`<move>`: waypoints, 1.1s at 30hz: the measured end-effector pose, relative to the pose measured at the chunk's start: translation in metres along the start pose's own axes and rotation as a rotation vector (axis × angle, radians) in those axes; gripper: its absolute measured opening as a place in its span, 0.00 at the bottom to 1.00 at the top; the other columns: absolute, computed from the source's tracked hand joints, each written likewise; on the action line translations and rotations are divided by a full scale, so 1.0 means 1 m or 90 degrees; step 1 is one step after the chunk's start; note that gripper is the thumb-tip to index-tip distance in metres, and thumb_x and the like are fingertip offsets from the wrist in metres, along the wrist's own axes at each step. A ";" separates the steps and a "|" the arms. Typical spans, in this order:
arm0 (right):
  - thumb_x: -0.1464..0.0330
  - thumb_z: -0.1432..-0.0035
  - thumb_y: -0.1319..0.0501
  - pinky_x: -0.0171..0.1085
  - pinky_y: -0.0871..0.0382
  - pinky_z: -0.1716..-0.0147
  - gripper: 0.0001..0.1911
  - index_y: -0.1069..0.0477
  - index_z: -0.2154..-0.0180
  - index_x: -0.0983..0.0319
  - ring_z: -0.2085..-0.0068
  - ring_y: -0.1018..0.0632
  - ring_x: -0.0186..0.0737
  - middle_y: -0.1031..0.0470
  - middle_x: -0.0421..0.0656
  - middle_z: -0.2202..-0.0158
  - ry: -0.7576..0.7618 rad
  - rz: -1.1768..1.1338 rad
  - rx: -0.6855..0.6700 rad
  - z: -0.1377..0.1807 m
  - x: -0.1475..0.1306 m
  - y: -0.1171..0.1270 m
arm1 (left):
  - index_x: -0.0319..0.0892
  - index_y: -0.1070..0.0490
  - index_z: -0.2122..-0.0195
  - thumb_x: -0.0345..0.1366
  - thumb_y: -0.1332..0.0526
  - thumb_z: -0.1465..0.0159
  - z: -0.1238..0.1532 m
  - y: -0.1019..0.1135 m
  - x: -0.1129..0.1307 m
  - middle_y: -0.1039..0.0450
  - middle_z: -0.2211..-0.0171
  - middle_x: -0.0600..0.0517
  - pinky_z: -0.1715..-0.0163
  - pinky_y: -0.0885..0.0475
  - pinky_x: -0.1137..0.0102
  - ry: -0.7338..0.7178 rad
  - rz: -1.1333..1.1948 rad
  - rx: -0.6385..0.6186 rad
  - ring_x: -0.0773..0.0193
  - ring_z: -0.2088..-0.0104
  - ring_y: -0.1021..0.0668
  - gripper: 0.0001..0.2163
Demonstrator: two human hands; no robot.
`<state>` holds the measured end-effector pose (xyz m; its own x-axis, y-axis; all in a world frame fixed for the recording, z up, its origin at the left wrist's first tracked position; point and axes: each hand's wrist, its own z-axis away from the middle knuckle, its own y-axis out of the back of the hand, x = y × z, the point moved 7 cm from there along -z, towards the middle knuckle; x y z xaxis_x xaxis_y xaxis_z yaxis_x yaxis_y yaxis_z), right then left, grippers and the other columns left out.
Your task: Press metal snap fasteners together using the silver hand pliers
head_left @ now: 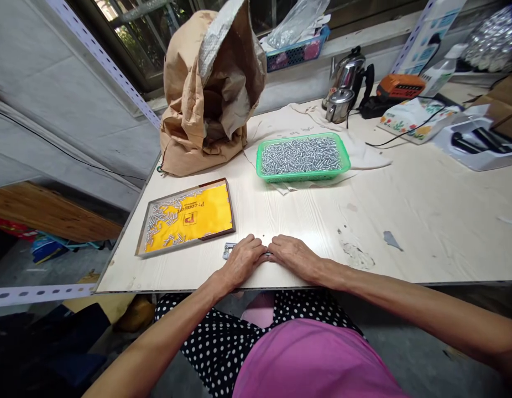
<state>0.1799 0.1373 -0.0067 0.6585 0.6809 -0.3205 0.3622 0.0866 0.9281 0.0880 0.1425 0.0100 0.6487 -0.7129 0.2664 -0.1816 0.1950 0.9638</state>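
Near the front edge of the table, a flat grey metal piece with cut-outs (228, 250) sticks out past my left hand (245, 258). My left fingers are closed over it, covering most of its length. Close beside, my right hand (295, 255) is closed too, its fingertips at a bit of grey metal that shows between the hands. It seems to be the same piece, though the fingers hide the join. To the left, a shallow tray (231, 205) with a yellow lining holds scattered small metal pins (160, 218). Further back, a green plastic basket (345, 157) is full of similar pins (301, 155).
A large open brown paper bag (185, 119) stands at the back left. At the back right are a steel kettle (350, 72), a small metal pot (339, 105), an orange and black battery (401, 87) and a white plastic tray (467, 155). A blue basket (297, 54) sits on the sill.
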 end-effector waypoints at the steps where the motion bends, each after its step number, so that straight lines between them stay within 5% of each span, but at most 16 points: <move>1: 0.66 0.35 0.40 0.37 0.36 0.66 0.10 0.31 0.68 0.64 0.66 0.29 0.41 0.30 0.43 0.70 -0.006 -0.006 0.001 0.001 0.001 0.002 | 0.39 0.29 0.68 0.42 0.49 0.29 0.000 0.000 0.000 0.29 0.69 0.49 0.63 0.31 0.66 0.005 -0.006 -0.001 0.60 0.64 0.30 0.16; 5: 0.63 0.39 0.36 0.39 0.34 0.63 0.11 0.31 0.59 0.65 0.61 0.28 0.43 0.30 0.46 0.62 -0.032 -0.065 0.016 0.007 0.006 0.017 | 0.39 0.31 0.52 0.41 0.44 0.31 0.009 -0.001 0.001 0.27 0.55 0.46 0.54 0.28 0.61 0.029 -0.025 0.031 0.56 0.54 0.28 0.12; 9: 0.59 0.38 0.38 0.43 0.34 0.58 0.18 0.32 0.51 0.64 0.58 0.30 0.47 0.31 0.48 0.59 -0.031 -0.076 0.029 0.008 0.016 0.027 | 0.38 0.38 0.42 0.38 0.42 0.32 0.028 -0.007 0.014 0.37 0.40 0.39 0.43 0.33 0.53 0.067 -0.016 0.141 0.51 0.39 0.36 0.18; 13: 0.69 0.34 0.45 0.42 0.36 0.58 0.08 0.29 0.58 0.64 0.59 0.31 0.46 0.30 0.47 0.63 -0.041 -0.034 0.018 -0.005 0.036 0.021 | 0.39 0.39 0.41 0.37 0.42 0.32 0.042 -0.023 0.037 0.38 0.39 0.39 0.40 0.36 0.50 0.070 0.025 0.182 0.51 0.35 0.40 0.19; 19: 0.73 0.38 0.40 0.39 0.39 0.63 0.03 0.28 0.66 0.64 0.61 0.30 0.44 0.28 0.46 0.65 -0.123 0.047 -0.018 -0.046 0.059 0.026 | 0.39 0.33 0.46 0.40 0.44 0.31 0.045 -0.028 0.048 0.33 0.41 0.43 0.37 0.42 0.48 0.063 0.073 0.162 0.52 0.36 0.37 0.15; 21: 0.73 0.39 0.40 0.39 0.40 0.64 0.03 0.27 0.65 0.64 0.62 0.31 0.44 0.28 0.47 0.64 -0.089 0.086 -0.030 -0.060 0.039 0.029 | 0.39 0.34 0.45 0.42 0.44 0.31 0.044 -0.028 0.047 0.35 0.40 0.42 0.37 0.43 0.48 0.064 0.080 0.157 0.51 0.36 0.39 0.17; 27: 0.68 0.40 0.36 0.39 0.43 0.68 0.04 0.25 0.69 0.59 0.60 0.34 0.44 0.29 0.44 0.64 0.273 0.061 -0.138 -0.077 -0.078 0.000 | 0.38 0.33 0.45 0.45 0.41 0.33 0.047 -0.041 0.045 0.29 0.47 0.41 0.44 0.32 0.54 0.078 0.124 0.140 0.48 0.44 0.29 0.20; 33: 0.71 0.39 0.39 0.41 0.40 0.65 0.07 0.27 0.71 0.62 0.59 0.33 0.45 0.30 0.46 0.63 0.389 0.074 -0.150 -0.088 -0.105 -0.023 | 0.39 0.31 0.46 0.51 0.41 0.35 0.053 -0.051 0.045 0.27 0.51 0.41 0.50 0.28 0.56 0.106 0.095 0.135 0.47 0.50 0.24 0.23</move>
<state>0.0438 0.1280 0.0220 0.1669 0.9792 -0.1151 0.1125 0.0971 0.9889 0.0877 0.0651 -0.0275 0.7120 -0.5638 0.4185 -0.4229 0.1314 0.8966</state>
